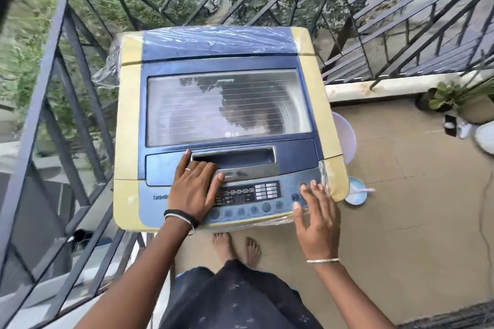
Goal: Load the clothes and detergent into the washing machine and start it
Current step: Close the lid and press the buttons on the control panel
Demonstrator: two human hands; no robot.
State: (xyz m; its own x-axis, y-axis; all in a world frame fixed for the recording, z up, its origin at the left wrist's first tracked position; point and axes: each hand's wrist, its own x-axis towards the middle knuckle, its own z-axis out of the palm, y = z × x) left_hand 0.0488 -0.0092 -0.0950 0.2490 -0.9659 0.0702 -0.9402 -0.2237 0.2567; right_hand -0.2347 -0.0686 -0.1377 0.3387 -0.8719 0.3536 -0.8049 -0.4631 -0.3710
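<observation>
With the lid [229, 107] shut, the flat left hand [193, 189] and spread right hand [315, 218] grasp nothing; pressing the start button [295, 197] looks next.

Drum contents not readable: glass lid [228, 105] throws back sky and foliage. Left hand [195, 189] covers the left end of the control panel [248, 196], cutting the printed word short ("Turbo..." at best). Button labels too small to read. Basin [344, 136] and small blue bowl [357, 191] mostly hidden behind the washing machine [128, 120]. Potted plant [454, 99] cut by right edge.
</observation>
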